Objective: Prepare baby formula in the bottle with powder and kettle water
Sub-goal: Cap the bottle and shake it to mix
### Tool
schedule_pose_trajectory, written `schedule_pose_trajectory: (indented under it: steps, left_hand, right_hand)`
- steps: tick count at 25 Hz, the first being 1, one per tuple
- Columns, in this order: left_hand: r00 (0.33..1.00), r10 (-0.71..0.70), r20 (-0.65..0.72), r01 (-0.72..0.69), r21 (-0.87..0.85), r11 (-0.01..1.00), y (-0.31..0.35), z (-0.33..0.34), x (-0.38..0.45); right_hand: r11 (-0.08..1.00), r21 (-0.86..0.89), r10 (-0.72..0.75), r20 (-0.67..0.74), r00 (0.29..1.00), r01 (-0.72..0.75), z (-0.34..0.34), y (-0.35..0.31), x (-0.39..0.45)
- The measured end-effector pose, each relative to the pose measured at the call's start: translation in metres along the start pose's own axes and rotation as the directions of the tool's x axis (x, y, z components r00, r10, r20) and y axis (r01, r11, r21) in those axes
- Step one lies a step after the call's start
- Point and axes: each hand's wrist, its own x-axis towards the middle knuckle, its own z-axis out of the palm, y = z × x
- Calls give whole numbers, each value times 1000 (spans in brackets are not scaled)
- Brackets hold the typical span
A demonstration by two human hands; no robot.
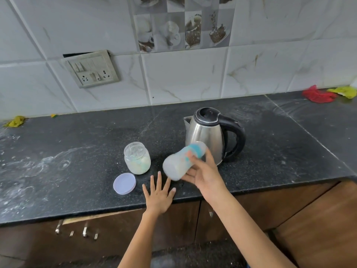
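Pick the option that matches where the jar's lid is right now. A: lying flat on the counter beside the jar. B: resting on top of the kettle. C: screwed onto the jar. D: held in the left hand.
A: the lid lies flat on the counter, just in front of the open jar, and neither hand touches it.

— Can you read anything from where you stand?

— No. The bottle [183, 161] that my right hand [204, 175] grips is blurred; I see teal and orange marks on it, but no letters or numbers.

— The jar, the kettle?

— The jar [137, 158] bears no label I can make out. The kettle [206, 138] shows no brand. The switchboard [91, 69] has no legible marking either.
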Motion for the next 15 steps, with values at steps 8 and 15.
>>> schedule_pose_trajectory:
  steps: [8, 15]
  left_hand:
    - [1000, 17, 5, -17, 25, 1000, 0, 0, 0]
    - [1000, 21, 1, -21, 7, 1000, -1, 0, 0]
  right_hand:
    - [998, 49, -28, -41, 999, 30, -9, 1, -4]
    - [997, 56, -42, -71, 997, 46, -7, 0, -6]
